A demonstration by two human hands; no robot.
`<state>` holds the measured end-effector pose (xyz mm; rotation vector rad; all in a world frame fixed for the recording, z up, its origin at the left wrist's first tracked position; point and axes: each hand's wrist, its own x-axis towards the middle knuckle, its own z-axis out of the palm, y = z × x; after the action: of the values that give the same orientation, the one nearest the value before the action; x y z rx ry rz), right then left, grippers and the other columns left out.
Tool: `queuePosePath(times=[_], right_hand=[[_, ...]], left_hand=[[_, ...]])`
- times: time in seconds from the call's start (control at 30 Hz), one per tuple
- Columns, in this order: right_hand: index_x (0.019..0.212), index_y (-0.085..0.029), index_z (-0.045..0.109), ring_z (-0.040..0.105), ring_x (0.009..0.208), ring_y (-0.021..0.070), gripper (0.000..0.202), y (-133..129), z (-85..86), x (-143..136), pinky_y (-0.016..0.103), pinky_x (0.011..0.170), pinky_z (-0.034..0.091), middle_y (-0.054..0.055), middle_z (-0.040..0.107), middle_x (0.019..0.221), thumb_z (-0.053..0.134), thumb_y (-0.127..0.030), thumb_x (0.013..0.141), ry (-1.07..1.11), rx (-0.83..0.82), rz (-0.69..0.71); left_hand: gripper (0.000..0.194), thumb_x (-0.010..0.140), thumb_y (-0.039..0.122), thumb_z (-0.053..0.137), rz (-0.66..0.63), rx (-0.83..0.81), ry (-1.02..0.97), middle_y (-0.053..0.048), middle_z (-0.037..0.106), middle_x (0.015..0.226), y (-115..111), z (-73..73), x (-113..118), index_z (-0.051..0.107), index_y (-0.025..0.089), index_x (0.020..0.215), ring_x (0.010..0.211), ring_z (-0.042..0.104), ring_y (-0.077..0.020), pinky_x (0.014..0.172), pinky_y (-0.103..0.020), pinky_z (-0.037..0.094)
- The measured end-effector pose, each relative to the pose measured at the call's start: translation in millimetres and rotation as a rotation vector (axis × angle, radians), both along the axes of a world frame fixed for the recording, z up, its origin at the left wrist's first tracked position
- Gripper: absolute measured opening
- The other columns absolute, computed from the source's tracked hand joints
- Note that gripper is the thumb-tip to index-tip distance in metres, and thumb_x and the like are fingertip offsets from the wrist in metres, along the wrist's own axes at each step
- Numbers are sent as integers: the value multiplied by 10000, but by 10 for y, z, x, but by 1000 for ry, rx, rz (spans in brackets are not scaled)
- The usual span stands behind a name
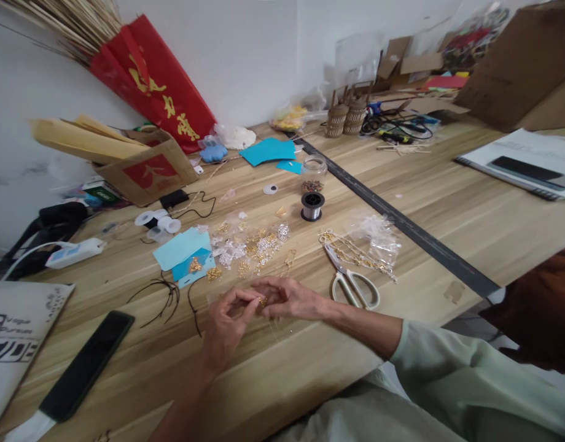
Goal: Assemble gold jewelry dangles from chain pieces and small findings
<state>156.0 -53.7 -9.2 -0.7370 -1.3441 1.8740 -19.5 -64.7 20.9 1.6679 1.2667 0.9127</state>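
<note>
Head view. Both bare hands meet low over the wooden table [430,209], fingertips nearly together.

Left hand [228,316]: narrow, thumb and forefinger pinched on a small gold-coloured piece [263,301]. Right hand [287,299]: fingers curled and arched round the piece's other side, tips close to it; whether they grip it too, cannot tell.

Gold-coloured piece lies between the two hands, at the fingertips, partly covered by them. Tiny, yellowish, with a slight shine; exact shape too small to make out.

Just beyond the hands: loose gold and silver findings [266,242] in small heaps, some on clear plastic. To their left, light blue sheets [181,248] bearing a few gold bits; thin black cords [165,301] curl nearer the left hand. Beyond the right hand and forearm, white-handled scissors [351,282], blades partly apart, tips by gold-toned chains [356,252] and a crumpled clear bag [379,236].

Farther off: wire spool [312,207], upright, dark flanges, silvery wire; just behind it a clear jar [314,175] with small mixed-colour beads low inside. Dark phone [86,365] lies flat at lower left.
</note>
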Motion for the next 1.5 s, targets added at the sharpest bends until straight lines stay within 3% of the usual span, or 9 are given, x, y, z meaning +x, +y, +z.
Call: queuePosePath(times=[0.17,0.47,0.6,0.73,0.87,0.97,1.1,1.23,1.5], right_hand=[[999,-108,611,487,573,64,290,4,-41,10,171,513,392,-14,557,690,626,-306,788,-110,115,-57],[1010,-106,590,545,580,94,271,81,-31,124,181,508,395,9,605,685,562,-317,843,-297,275,-124],[938,-136,621,558,639,112,168,77,148,245,195,542,373,33,637,780,580,-255,827,-653,516,-182],[846,-131,584,534,569,138,73,-49,417,398,239,526,305,39,595,636,521,-167,846,-1111,792,-82],[836,-150,541,549,626,173,68,-260,536,641,273,568,316,63,594,698,485,-133,869,-1332,918,-131],[865,-150,532,555,639,172,64,-413,464,841,281,560,308,78,599,783,487,-107,850,-1506,861,-244],[924,-154,545,565,668,188,99,-585,286,979,287,539,298,88,591,822,536,-219,850,-1715,784,-347],[931,-162,546,571,697,183,117,-689,191,945,279,546,303,72,588,809,517,-262,879,-1769,752,-343],[950,-156,560,567,726,185,139,-630,200,844,273,549,311,93,588,849,456,-232,898,-1850,691,-380]], left_hand=[[81,736,233,659,26,44,33,-62,726,797,49,10,-8,632,161,708,762,684,-192,736,-298,544],[82,714,236,667,29,63,48,-37,729,771,119,-36,51,714,187,759,714,678,-186,700,-279,557],[120,687,263,696,50,-8,2,-43,736,761,134,-66,36,728,177,765,689,676,-185,648,-266,556],[162,635,277,738,52,-142,-85,-45,741,720,130,-76,-12,732,162,750,659,678,-182,637,-271,553],[169,585,264,773,85,-249,-159,-33,737,672,116,-96,-61,729,163,714,622,674,-170,621,-260,547],[162,594,264,768,86,-253,-181,-34,732,656,112,-152,-95,726,159,711,611,669,-167,610,-258,542],[144,601,260,759,86,-208,-188,-27,716,622,108,-236,-125,712,157,690,586,653,-159,583,-246,530],[131,605,266,736,130,-161,-166,-23,712,641,84,-268,-130,696,159,669,608,654,-159,598,-242,530],[91,598,252,717,149,-101,-165,-10,692,632,42,-275,-91,679,171,618,621,644,-152,608,-225,531]])
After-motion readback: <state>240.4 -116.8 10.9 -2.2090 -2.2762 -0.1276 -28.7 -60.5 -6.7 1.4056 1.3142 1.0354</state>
